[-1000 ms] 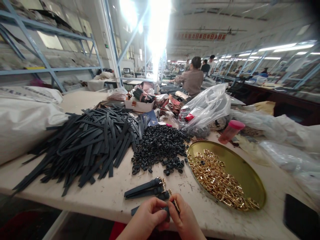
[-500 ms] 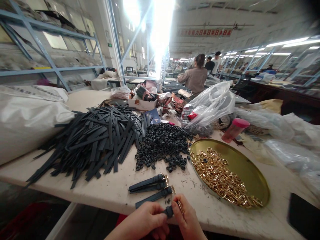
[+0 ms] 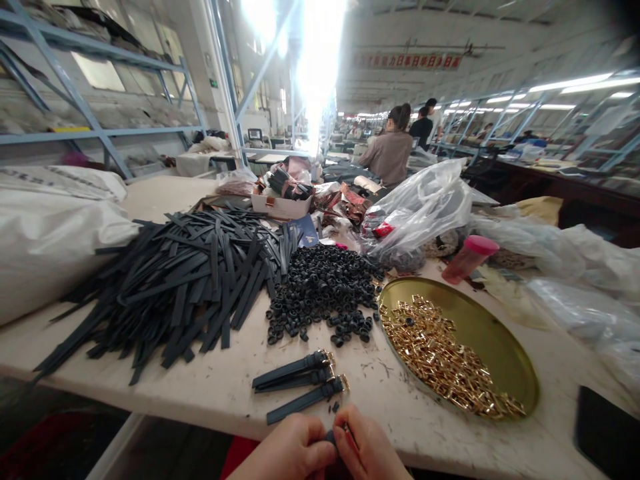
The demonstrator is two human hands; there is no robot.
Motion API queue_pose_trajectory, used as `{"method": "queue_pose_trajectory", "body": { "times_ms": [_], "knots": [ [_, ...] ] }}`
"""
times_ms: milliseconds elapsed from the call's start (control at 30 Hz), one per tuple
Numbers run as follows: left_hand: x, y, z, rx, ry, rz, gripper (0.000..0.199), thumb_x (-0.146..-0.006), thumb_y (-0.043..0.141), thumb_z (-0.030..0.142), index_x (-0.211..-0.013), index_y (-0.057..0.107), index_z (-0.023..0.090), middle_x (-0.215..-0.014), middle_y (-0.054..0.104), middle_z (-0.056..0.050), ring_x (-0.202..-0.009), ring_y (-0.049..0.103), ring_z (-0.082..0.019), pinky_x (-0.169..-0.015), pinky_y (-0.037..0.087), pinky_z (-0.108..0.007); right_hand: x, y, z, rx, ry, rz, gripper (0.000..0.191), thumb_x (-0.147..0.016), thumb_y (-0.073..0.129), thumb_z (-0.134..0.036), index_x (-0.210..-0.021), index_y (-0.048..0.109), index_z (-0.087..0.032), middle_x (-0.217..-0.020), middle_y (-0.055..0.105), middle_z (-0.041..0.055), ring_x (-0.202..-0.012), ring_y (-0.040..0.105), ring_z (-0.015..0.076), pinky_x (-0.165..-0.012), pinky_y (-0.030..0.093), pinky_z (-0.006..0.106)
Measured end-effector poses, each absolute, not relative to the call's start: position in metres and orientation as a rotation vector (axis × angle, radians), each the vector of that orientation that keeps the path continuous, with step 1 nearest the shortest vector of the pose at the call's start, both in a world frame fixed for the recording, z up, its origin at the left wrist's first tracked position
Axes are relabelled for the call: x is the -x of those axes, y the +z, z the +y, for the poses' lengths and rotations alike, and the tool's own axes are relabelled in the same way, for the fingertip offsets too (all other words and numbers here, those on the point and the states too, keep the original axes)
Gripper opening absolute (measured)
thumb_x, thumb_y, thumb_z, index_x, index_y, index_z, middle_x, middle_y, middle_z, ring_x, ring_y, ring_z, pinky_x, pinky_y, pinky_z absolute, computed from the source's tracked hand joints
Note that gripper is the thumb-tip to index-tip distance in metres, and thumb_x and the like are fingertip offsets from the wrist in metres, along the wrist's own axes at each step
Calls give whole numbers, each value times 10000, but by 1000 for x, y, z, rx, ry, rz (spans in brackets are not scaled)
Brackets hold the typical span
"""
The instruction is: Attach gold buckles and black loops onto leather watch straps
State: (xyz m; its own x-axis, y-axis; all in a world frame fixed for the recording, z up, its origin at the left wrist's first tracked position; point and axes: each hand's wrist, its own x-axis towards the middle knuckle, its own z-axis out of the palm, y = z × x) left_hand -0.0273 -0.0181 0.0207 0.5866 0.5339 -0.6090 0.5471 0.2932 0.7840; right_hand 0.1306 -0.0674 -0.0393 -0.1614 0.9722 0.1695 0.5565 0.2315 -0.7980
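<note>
At the table's front edge, my left hand (image 3: 295,448) and my right hand (image 3: 367,443) are closed close together on one dark strap (image 3: 331,437). Only a small dark bit of it shows between the fingertips. A sliver of gold buckle (image 3: 348,431) peeks out under my right fingers; the rest is hidden. Just beyond my hands lie three dark buckled straps (image 3: 302,401), their gold buckles pointing right. Small dark scraps (image 3: 335,407) are beside them. A heap of black strap loops (image 3: 325,283) sits farther back.
Loose dark strips (image 3: 190,280) are piled at left beside a white sack (image 3: 50,240). A gold round tray (image 3: 500,333) of buckles stands at right, near a pink-lidded jar (image 3: 467,260), a clear plastic bag (image 3: 420,213) and a black flat object (image 3: 607,427). A co-worker (image 3: 390,150) is farther back.
My hands have drawn closer together and a little lower, covering more of the strap and buckle. The camera view has shifted slightly. The straps on the table lie as before.
</note>
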Motion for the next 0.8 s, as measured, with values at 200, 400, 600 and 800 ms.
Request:
{"method": "queue_pose_trajectory", "body": {
  "times_ms": [200, 400, 600, 800],
  "knots": [
    [27, 36, -6, -1441, -22, 1028, 147, -696, 421, 222, -704, 560, 176, -548, 550, 37, -408, 458, -86, -364, 281, -159, -126, -23, -53, 1374, 1031, -1617, 313, -880, 290, -426, -767, 468, -194, -616, 500, -14, -565, 480, 124, -528, 381, 228],
    [33, 52, 12, -1540, 41, 931, 226, -777, 366, 283, -636, 505, 174, -545, 532, 33, -424, 456, -86, -446, 347, -178, -117, -11, -43, 1371, 1053, -1306, 329, -873, 319, -454, -896, 517, -193, -760, 552, 17, -732, 531, 149, -670, 438, 256],
    [28, 41, 17, -1511, 55, 949, 256, -794, 367, 313, -645, 518, 170, -517, 515, 34, -418, 457, -94, -422, 329, -176, -116, -21, -40, 1349, 1046, -1397, 351, -878, 298, -450, -926, 533, -195, -748, 608, 31, -699, 580, 162, -632, 466, 268],
    [31, 33, 38, -2044, 130, 1207, 323, -835, 389, 361, -699, 637, 206, -680, 648, -13, -656, 589, -159, -590, 394, -213, -125, -50, -16, 1583, 694, -1568, 331, -855, 349, -453, -921, 564, -210, -853, 658, 82, -801, 615, 234, -721, 489, 366]
  ]
}}
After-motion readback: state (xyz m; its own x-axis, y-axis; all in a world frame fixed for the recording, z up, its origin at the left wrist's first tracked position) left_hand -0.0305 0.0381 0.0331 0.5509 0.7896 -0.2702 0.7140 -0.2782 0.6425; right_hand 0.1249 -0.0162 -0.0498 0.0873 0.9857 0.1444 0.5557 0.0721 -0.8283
